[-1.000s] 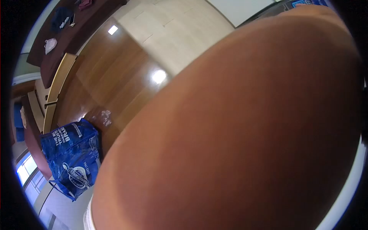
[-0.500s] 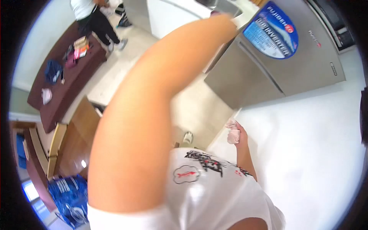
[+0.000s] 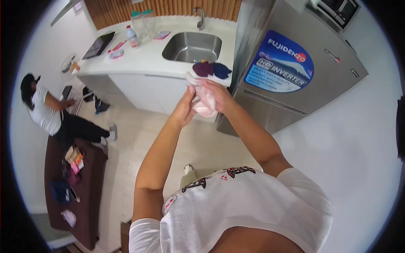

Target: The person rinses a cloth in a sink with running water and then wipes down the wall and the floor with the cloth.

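A crumpled pale pink cloth [image 3: 205, 101] is held up between my two hands, just in front of the counter edge. My left hand [image 3: 184, 106] grips its left side, with the fingers closed on the fabric. My right hand [image 3: 218, 96] is closed on the right side of the same cloth. Part of the cloth hangs below the hands, and the fingertips are partly hidden in its folds. Just beyond my hands, a maroon bundled cloth [image 3: 203, 69] and a navy bundled cloth [image 3: 221, 71] lie side by side on the counter.
Behind the bundles is a steel sink [image 3: 192, 47] with a faucet [image 3: 200, 19]. The white counter [image 3: 147, 59] carries a bottle [image 3: 132, 37] and a black cooktop [image 3: 99, 45]. A grey fridge [image 3: 295, 63] stands right. A person [image 3: 50, 109] is beside a brown bench [image 3: 90, 202].
The view has swung towards the counter. My left arm, raised across the view before, has come down to the pink cloth. My right hand has lifted the cloth from beside my body.
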The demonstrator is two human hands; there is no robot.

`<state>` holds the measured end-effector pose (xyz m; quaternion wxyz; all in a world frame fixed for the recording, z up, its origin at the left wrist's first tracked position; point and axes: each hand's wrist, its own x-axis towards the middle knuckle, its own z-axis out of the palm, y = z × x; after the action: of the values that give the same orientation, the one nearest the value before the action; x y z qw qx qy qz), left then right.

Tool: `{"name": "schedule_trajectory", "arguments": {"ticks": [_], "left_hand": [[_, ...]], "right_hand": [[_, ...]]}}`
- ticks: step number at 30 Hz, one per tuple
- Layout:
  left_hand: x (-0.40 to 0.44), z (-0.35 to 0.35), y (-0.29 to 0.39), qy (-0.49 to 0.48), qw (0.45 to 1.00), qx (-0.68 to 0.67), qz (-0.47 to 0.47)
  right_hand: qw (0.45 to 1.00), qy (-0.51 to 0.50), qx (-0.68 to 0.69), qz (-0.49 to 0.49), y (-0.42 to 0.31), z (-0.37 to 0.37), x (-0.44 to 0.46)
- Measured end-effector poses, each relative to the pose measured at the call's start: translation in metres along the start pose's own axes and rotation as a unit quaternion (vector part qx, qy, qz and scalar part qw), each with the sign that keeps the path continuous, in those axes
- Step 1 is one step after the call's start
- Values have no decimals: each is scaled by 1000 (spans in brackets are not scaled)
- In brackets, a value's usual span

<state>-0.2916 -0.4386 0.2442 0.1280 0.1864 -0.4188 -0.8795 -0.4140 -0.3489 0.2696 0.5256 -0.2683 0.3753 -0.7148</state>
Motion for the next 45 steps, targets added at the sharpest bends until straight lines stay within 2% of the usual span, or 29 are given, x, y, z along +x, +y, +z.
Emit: {"name": "schedule_trajectory", "arguments": {"ticks": [2,4,6,7,9,10,11,13,15,16,17,18,19,20,21,22,24,26,27,29,30,31,32,34,38,40,42,44,45], "left_hand": [[39,-3,54,-53,995,-8,83],[90,-21,93,-62,993,9,98],[136,-28,124,-71,990,27,117],[159,-31,137,-75,986,20,151],[215,-49,158,-87,978,13,187],[248,-69,162,-72,971,110,200],[279,-87,165,-53,954,205,211],[313,-109,168,-48,957,209,195],[360,-128,182,-52,958,249,135],[386,-133,177,-71,938,297,164],[394,-130,176,-76,941,296,146],[398,-120,181,-83,950,264,148],[406,-114,185,-88,957,230,154],[430,-122,189,-194,947,222,130],[444,-130,186,-196,947,222,122],[456,-136,183,-161,954,235,88],[490,-148,181,-139,956,253,49],[533,-185,168,-147,890,429,35],[544,-188,168,-162,887,432,31],[556,-191,165,-90,890,445,26],[561,-189,167,-88,856,505,60],[565,-184,167,-91,818,560,99],[570,-179,168,-102,802,583,83],[580,-181,164,-139,775,609,98],[603,-199,135,-196,755,608,149],[592,-180,143,-152,818,554,-44],[624,-204,120,-210,843,485,-102],[611,-185,126,-181,894,368,-181],[620,-189,123,-204,880,371,-213]], "right_hand": [[999,-12,-25,-36,-21,15,57],[996,-9,-49,-68,-40,12,105],[966,20,-200,-166,-57,2,147],[964,27,-200,-171,-61,-5,164],[956,117,-235,-132,-72,-31,199],[931,194,-280,-127,-76,-46,218],[930,199,-282,-127,-80,-66,238],[961,215,-86,-153,-77,-123,277],[975,175,-57,-125,-77,-162,332],[940,207,-239,-130,-68,-160,348],[872,237,-411,-119,-57,-160,356],[785,206,-557,-176,-58,-174,373],[785,213,-558,-164,-62,-189,383],[773,218,-578,-146,-68,-195,393],[762,223,-593,-130,-71,-198,403],[764,231,-589,-127,-74,-201,410],[889,196,-406,-78,-81,-215,424],[906,239,-343,-64,-82,-230,437],[919,268,-284,-54,-82,-243,447],[879,366,-307,-5,-66,-277,478],[845,433,-308,55,-83,-242,478],[885,386,-260,13,-55,-295,507],[892,382,-241,33,-52,-308,523],[830,392,-396,-31,-45,-319,540],[747,546,-379,12,-60,-287,552],[748,546,-377,20,-70,-279,554],[737,565,-368,39,-72,-283,562],[716,608,-338,49,-66,-297,577],[718,618,-317,35,-65,-297,581]]}}
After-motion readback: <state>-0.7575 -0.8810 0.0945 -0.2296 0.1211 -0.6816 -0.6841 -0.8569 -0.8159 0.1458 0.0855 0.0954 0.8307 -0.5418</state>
